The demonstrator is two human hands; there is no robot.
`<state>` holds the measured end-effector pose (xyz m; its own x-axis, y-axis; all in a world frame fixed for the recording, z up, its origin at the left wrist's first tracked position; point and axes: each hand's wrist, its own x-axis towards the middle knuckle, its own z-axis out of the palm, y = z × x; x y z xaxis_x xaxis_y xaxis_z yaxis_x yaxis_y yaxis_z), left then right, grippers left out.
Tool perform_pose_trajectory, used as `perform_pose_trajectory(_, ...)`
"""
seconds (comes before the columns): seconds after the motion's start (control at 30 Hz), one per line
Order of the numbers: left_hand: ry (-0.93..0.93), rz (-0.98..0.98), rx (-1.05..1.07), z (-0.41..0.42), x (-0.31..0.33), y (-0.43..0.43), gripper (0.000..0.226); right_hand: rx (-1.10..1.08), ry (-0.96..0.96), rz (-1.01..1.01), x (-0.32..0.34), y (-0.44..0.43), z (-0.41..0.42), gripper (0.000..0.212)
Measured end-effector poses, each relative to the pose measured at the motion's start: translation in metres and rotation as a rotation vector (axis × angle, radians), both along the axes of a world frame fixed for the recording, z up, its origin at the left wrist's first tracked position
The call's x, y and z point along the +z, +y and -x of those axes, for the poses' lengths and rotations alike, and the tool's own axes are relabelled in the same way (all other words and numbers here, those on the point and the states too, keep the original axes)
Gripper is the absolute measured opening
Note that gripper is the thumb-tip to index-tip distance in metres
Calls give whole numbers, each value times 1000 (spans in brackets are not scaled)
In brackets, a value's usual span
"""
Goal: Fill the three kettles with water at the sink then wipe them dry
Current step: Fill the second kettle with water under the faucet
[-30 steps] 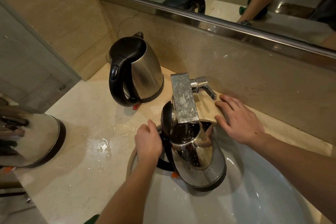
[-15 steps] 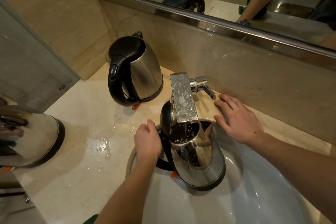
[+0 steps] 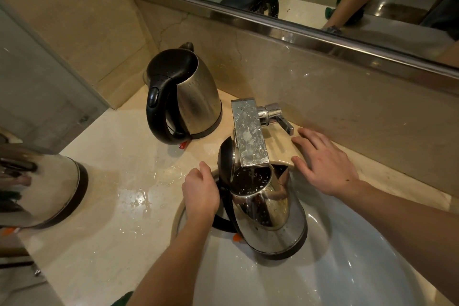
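Note:
A steel kettle [image 3: 270,218] with its black lid flipped up stands in the white sink [image 3: 347,278], its mouth right under the square chrome tap [image 3: 248,131]. Water runs from the spout into it. My left hand [image 3: 201,191] grips its black handle. My right hand [image 3: 323,161] rests flat on the counter beside the tap, just below the tap lever [image 3: 278,117], fingers spread. A second kettle [image 3: 188,97], lid closed, stands on the counter at the back left. A third kettle [image 3: 42,189] sits at the far left edge, partly cut off.
The beige stone counter [image 3: 111,206] has puddles of water left of the sink. A mirror with a steel frame [image 3: 298,30] runs along the back wall. A glass panel [image 3: 37,77] stands at the left.

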<state>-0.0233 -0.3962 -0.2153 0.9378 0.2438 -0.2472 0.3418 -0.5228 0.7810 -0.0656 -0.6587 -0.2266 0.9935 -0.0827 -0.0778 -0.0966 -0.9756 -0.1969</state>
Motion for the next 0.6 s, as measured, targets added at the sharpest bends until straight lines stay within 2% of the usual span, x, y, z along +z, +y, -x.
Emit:
perform_pose_trajectory(0.27, 4, 3, -4, 0, 1, -1, 47, 3, -2, -8, 0, 0, -1, 66)
perform_pose_trajectory(0.43, -8, 5, -7, 0, -1, 0, 47, 9, -4, -2, -1, -1, 0, 56)
perform_pose_trajectory(0.6, -5, 5, -5, -1, -1, 0, 47, 14, -3, -4, -1, -1, 0, 55)
